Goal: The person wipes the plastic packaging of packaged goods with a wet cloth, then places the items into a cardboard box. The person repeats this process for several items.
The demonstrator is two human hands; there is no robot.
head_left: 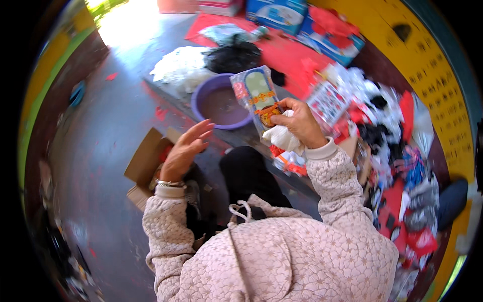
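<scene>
My right hand [302, 126] pinches a flat printed packet [257, 93], pale green and orange with a clear plastic edge. A crumpled white piece, like soft cloth [283, 137], hangs below the same fingers; what holds it is partly hidden. My left hand [186, 150] is raised with its fingers stretched out and apart, holding nothing. Beneath it stands an open cardboard box [142, 160] with something red inside, mostly hidden by the hand. A purple plastic basin [197, 100] sits just beyond both hands, behind the packet.
At right lies a heap of plastic bags and small packages [380, 131] against a yellow wall [427, 65]. A black bag [234, 57] and white bags [178, 68] lie behind the basin. Blue cartons [276, 15] stand at the back. Red scraps dot the grey floor [100, 186].
</scene>
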